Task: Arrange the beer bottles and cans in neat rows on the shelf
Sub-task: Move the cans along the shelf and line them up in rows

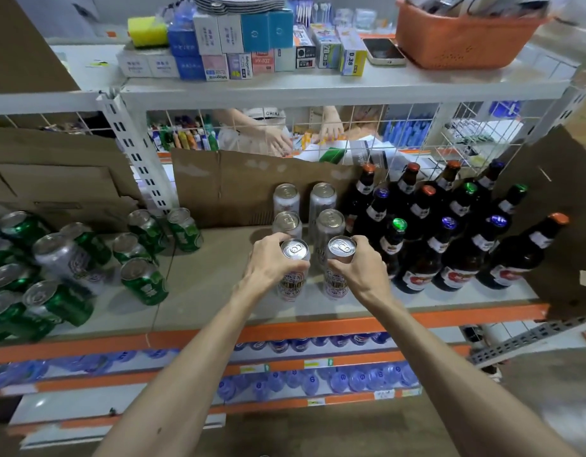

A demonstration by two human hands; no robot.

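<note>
left hand [274, 262] curled around a tall silver aluminium beer can [294, 266] | right hand [362, 270] grips its twin can [339, 263] | both cans upright near grey shelf [199, 285] front edge, heading two can columns beside dark brown glass bottles [450, 239]

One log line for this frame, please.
left hand: grips left silver can | right hand: grips right silver can | position: front of two silver-can rows, left of bottles | green cans: unsorted, shelf left

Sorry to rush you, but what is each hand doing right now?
Left hand: gripping the left front silver can.
Right hand: gripping the right front silver can.
</note>
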